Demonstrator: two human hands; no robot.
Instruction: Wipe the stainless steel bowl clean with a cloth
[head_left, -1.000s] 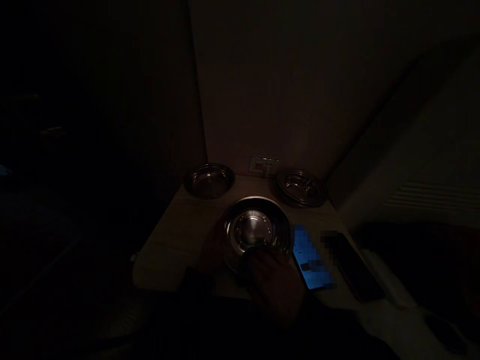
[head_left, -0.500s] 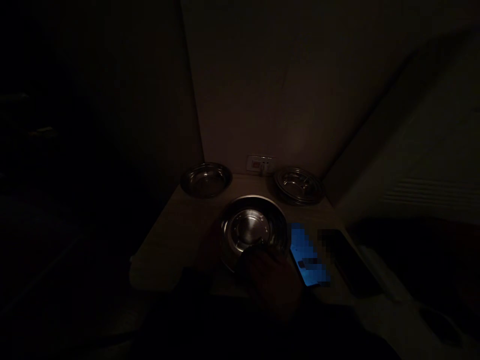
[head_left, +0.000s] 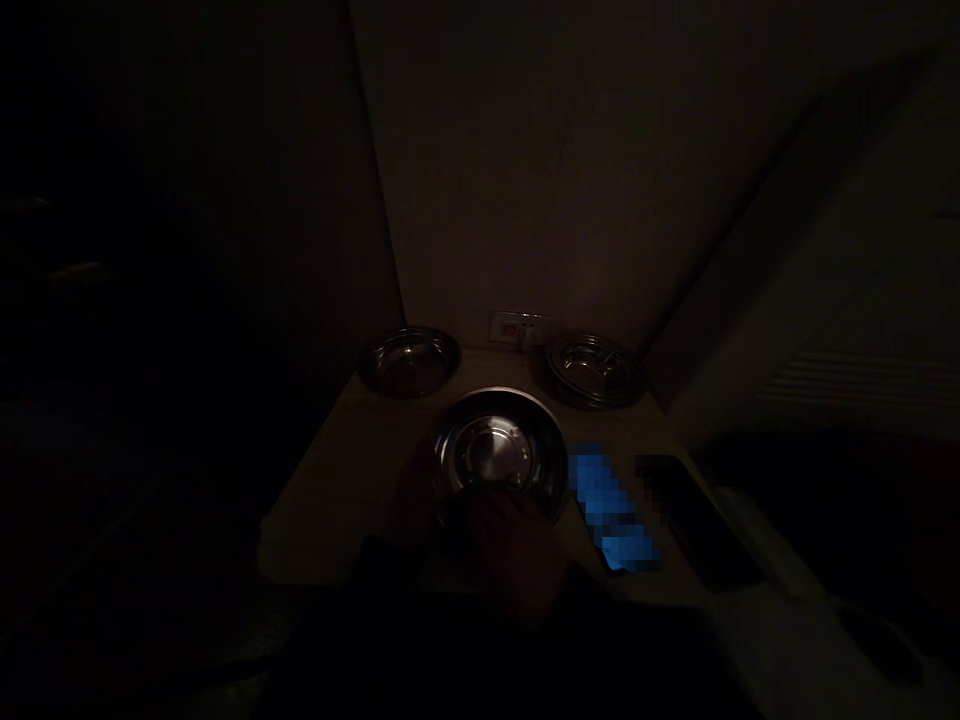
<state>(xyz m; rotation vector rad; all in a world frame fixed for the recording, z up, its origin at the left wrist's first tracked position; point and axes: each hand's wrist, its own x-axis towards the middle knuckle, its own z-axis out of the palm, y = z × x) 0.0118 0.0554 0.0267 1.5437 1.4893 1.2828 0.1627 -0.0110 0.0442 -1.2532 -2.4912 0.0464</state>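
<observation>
A pale wall (head_left: 480, 200) rises behind the wood-grained bench (head_left: 330, 470), all of it in very dim light. The largest vessel on the bench is a shiny round metal bowl (head_left: 496, 455), open side up, in the middle toward the near edge. At the far right sits a stack of metal dishes (head_left: 592, 372); at the far left, a shallow metal dish (head_left: 409, 362). Right of the bowl lies a dark flat slab (head_left: 709, 525), and between the two, just beside the bowl, a phone (head_left: 611, 510) with a lit blue screen, partly pixelated. The right hand (head_left: 521, 555) reaches over the bowl's near rim, fingers bent; whether they grip the dark thing beneath them I cannot tell. The left hand (head_left: 412, 490) is at the bowl's left side, its fingers too dark to read. Smallest is a wall socket (head_left: 519, 328), between the far dishes.
</observation>
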